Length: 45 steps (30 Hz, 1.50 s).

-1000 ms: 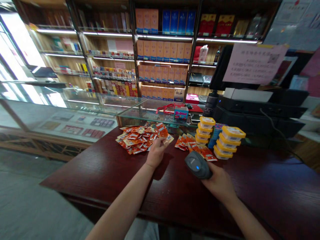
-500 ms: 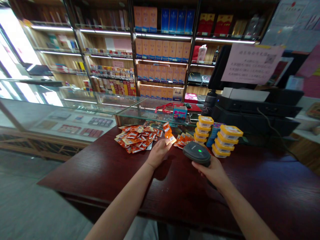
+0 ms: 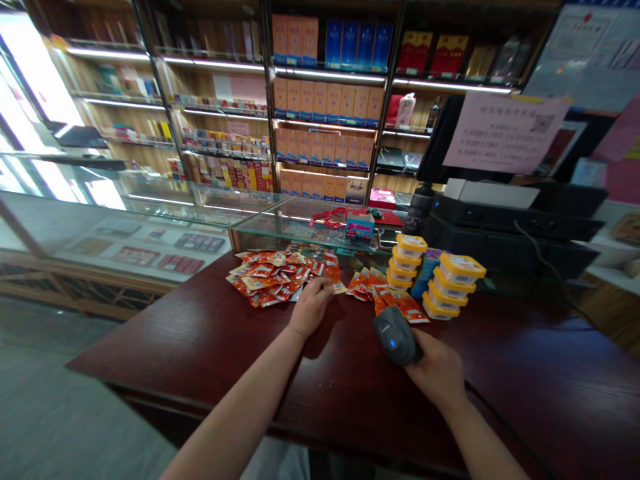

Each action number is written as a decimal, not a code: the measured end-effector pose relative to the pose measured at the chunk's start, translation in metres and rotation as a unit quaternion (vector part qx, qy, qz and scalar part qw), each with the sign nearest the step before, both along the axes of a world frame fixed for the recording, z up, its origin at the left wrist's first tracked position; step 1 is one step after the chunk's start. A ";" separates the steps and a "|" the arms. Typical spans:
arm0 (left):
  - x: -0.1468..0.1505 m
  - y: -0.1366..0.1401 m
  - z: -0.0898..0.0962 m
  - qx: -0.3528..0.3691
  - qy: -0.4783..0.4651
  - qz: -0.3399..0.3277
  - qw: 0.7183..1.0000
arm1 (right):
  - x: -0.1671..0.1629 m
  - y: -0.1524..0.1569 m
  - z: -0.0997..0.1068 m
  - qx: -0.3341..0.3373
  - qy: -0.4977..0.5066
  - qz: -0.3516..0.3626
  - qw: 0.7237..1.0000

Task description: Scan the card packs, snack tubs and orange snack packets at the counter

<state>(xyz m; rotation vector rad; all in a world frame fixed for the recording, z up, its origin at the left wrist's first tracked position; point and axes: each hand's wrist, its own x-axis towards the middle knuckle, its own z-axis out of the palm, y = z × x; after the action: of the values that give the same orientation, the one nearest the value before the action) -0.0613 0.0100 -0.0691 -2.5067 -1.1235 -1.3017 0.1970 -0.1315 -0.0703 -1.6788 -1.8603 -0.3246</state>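
Observation:
My left hand (image 3: 311, 308) is over the dark wooden counter, fingers closed on the lower end of an orange snack packet (image 3: 332, 268). To its left lies a loose heap of similar orange packets (image 3: 273, 277). My right hand (image 3: 440, 370) grips a dark barcode scanner (image 3: 397, 337), which shows a small blue light and covers its own handle from view. Just beyond the scanner, a smaller group of orange packets (image 3: 405, 307) lies on the counter. Two stacks of yellow-lidded tubs, the nearer right stack (image 3: 447, 293) and the left stack (image 3: 403, 261), stand behind that group.
A glass display counter (image 3: 200, 207) borders the far edge of the wooden counter (image 3: 200, 360). At the right stand a monitor with a pink notice (image 3: 505, 133) and black equipment (image 3: 510, 227). A small blue box (image 3: 360, 227) rests on the glass. The scanner's cable (image 3: 505, 427) trails right.
My left hand has lowered the packet slightly, to the left. My right hand has drawn the scanner down and turned it, uncovering more packets. Its light went from green to blue.

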 end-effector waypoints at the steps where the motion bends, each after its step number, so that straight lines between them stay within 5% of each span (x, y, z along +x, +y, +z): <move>1: 0.000 0.001 0.000 -0.005 -0.014 -0.004 1.000 | 0.001 0.000 -0.004 0.009 -0.010 0.007 1.000; 9: 0.009 0.003 0.001 -0.017 -0.083 -0.063 0.994 | 0.008 0.002 -0.007 0.027 -0.010 0.007 1.000; 15: 0.053 0.011 0.009 -0.046 -0.080 -0.129 0.987 | 0.010 0.006 -0.009 0.043 0.003 0.006 0.999; 21: 0.106 0.033 0.016 -0.097 -0.045 -0.095 0.990 | 0.012 0.005 -0.009 0.043 0.014 -0.010 0.999; 26: 0.118 0.042 0.014 -0.119 0.048 -0.092 0.987 | 0.015 0.006 -0.012 0.038 0.002 -0.016 0.999; 37: 0.041 0.036 0.011 -0.078 0.078 0.046 0.993 | 0.013 0.000 -0.013 0.029 -0.011 -0.010 0.999; 41: -0.004 0.045 0.030 -0.071 0.076 0.158 0.982 | 0.016 0.001 -0.017 0.024 -0.032 -0.014 0.999; 45: -0.052 0.059 0.055 -0.099 0.053 0.319 0.941 | 0.018 0.003 -0.022 0.018 -0.044 -0.012 0.999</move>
<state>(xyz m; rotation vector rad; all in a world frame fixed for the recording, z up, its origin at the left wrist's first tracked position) -0.1129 0.0691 -0.0143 -1.9976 -1.8957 -0.8928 0.2147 -0.1288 -0.0924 -1.6888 -1.8871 -0.4462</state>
